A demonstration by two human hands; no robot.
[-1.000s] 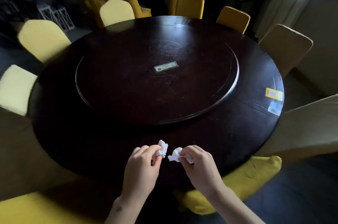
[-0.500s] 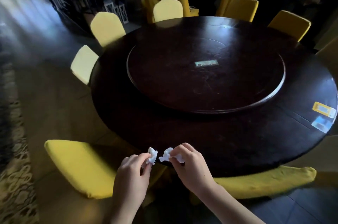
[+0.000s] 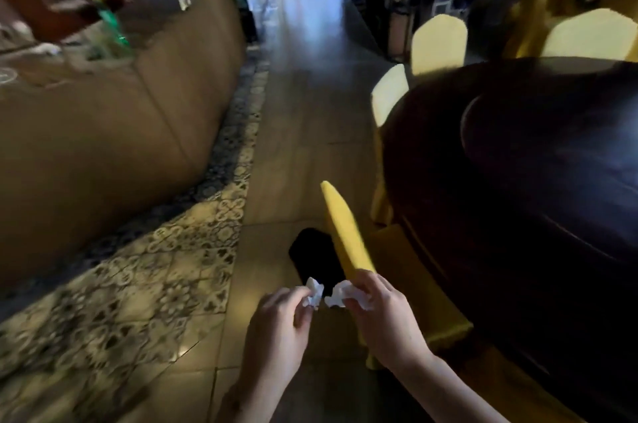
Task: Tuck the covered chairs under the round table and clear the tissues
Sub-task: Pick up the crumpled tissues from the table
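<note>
A person's left hand (image 3: 276, 329) pinches a crumpled white tissue (image 3: 314, 295) between thumb and curled fingertips, while the right hand (image 3: 383, 315) grips a second wad of tissue (image 3: 340, 296) the same way; the two scraps sit just beside each other, not touching, held over the floor off the near left edge of the round desk (image 3: 518, 181). No label or writing can be read anywhere (the frame is blurred).

The desk is dark polished wood with a raised turntable (image 3: 552, 132) at its centre. A yellow-covered chair (image 3: 348, 243) stands side-on at the desk's near left edge, its seat partly under the rim; two pale yellow covered chairs (image 3: 438, 42) stand at the far left edge, one with its back (image 3: 388, 94) close against the rim. More yellow chairs (image 3: 587, 32) crowd the far side.

A black object (image 3: 314, 257) lies on the pale wooden floor (image 3: 303, 112) beside the near chair. A band of patterned tiles (image 3: 155, 270) runs along a curved brown counter (image 3: 103, 132) on the left, leaving an open aisle between counter and desk.
</note>
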